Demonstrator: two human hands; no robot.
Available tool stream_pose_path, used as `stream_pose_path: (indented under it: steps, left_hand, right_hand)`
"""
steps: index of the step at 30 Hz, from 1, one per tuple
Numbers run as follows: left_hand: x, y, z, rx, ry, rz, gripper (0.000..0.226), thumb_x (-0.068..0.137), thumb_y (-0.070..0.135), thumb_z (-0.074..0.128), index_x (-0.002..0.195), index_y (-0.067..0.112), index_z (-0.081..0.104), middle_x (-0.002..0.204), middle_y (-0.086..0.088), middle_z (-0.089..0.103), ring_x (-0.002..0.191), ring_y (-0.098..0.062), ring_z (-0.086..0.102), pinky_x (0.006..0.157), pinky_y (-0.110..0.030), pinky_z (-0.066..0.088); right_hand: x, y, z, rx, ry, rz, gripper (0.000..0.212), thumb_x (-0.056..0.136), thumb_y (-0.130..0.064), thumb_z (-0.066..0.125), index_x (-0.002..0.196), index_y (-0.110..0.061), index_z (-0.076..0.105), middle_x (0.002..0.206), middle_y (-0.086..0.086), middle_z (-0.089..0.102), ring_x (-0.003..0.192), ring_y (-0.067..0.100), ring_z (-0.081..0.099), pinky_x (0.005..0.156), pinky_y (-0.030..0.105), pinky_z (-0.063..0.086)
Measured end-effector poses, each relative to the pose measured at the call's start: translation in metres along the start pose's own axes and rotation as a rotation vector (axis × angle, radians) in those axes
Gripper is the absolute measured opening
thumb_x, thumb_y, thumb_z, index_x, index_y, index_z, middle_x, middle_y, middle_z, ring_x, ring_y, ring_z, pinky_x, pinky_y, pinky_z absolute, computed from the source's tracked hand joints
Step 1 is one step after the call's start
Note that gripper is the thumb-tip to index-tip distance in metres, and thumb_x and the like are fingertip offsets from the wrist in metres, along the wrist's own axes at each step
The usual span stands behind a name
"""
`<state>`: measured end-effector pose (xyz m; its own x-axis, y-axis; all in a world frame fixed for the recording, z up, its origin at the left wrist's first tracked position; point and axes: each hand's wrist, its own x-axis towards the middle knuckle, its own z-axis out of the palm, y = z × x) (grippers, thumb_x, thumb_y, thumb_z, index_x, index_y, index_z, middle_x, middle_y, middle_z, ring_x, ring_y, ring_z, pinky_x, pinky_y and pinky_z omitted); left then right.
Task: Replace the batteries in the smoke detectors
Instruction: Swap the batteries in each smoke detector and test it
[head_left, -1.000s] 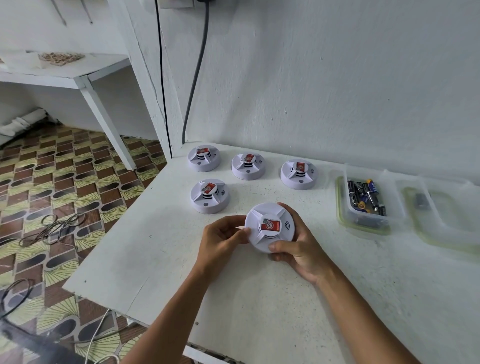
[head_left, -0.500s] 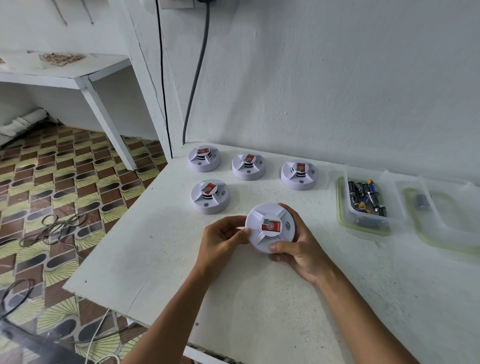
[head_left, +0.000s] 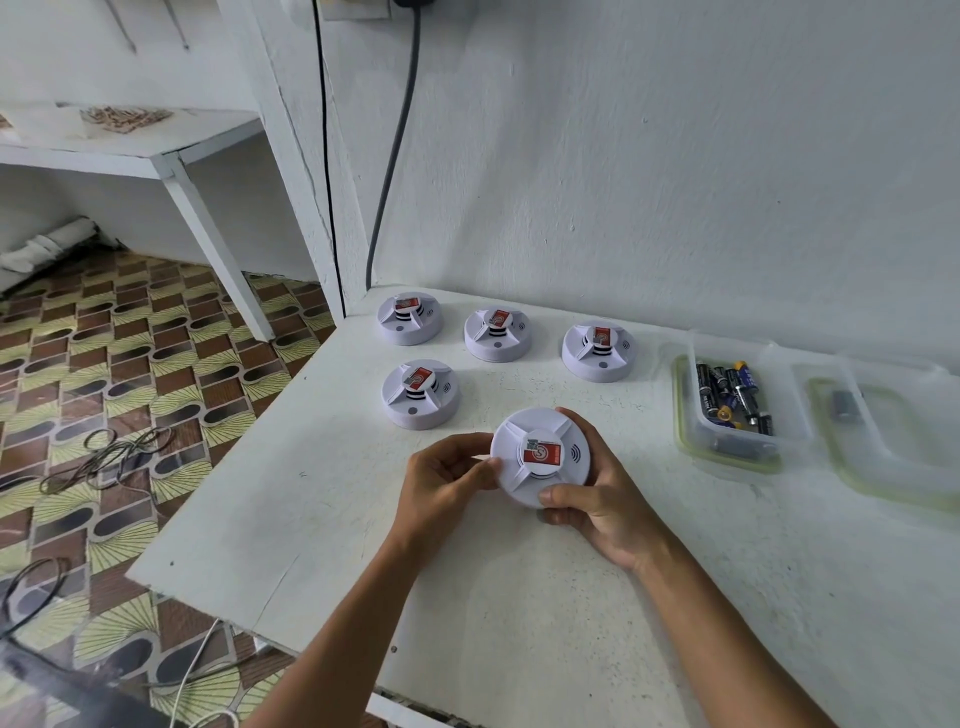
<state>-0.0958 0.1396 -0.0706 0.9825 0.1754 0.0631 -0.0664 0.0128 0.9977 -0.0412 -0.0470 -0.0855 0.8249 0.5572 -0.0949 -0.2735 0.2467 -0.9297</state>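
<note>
- while it sits low over the white table (head_left: 519, 597), a round white smoke detector (head_left: 540, 457) with a red label on its cap is gripped from both sides.
- the detector's left rim is pinched by the left hand (head_left: 447, 483), with the fingers curled in against the edge.
- the right and near rim are wrapped by the right hand (head_left: 597, 493), with the thumb laid on the near edge and the fingers curled behind.
- whether the detector rests on the table or is raised just off it cannot be told.
- four more detectors (head_left: 421, 393) are set out behind it, three in a row by the wall and one nearer.
- to the right, loose batteries (head_left: 732, 392) are held in a clear container (head_left: 748, 452); a second clear tray (head_left: 893, 467) with one small dark item is placed beside it.
</note>
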Motion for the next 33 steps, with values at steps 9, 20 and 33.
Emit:
stream_pose_path:
  steps: [9, 20, 33]
  left_hand:
    - [0.0014, -0.0025, -0.0010, 0.017, 0.001, -0.002, 0.021, 0.087, 0.003, 0.067, 0.108, 0.006, 0.071, 0.099, -0.004, 0.075, 0.087, -0.025, 0.072, 0.076, -0.030, 0.058]
    - [0.0016, -0.0043, -0.0013, -0.012, 0.011, -0.001, 0.028, 0.082, 0.016, 0.069, 0.108, 0.006, 0.071, 0.100, -0.008, 0.075, 0.091, -0.032, 0.070, 0.083, -0.042, 0.058]
    - [0.0017, -0.0048, -0.0020, -0.011, 0.010, -0.005, 0.026, 0.084, 0.013, 0.070, 0.108, 0.005, 0.071, 0.100, -0.008, 0.075, 0.090, -0.033, 0.070, 0.082, -0.041, 0.058]
  right_hand:
    - [0.0006, 0.0005, -0.0008, 0.003, -0.010, -0.013, 0.082, 0.062, -0.002, 0.076, 0.133, -0.032, 0.048, 0.121, 0.013, 0.056, 0.098, 0.030, 0.059, 0.059, 0.035, 0.050]
    - [0.0000, -0.0025, 0.0009, 0.088, -0.022, 0.021, 0.080, 0.066, -0.027, 0.083, 0.136, -0.026, 0.045, 0.120, 0.012, 0.058, 0.094, 0.029, 0.061, 0.061, 0.036, 0.049]
    - [-0.0003, -0.0031, -0.0009, 0.109, -0.020, 0.056, 0.086, 0.061, -0.018, 0.085, 0.137, -0.031, 0.046, 0.122, 0.011, 0.058, 0.094, 0.028, 0.061, 0.060, 0.035, 0.051]
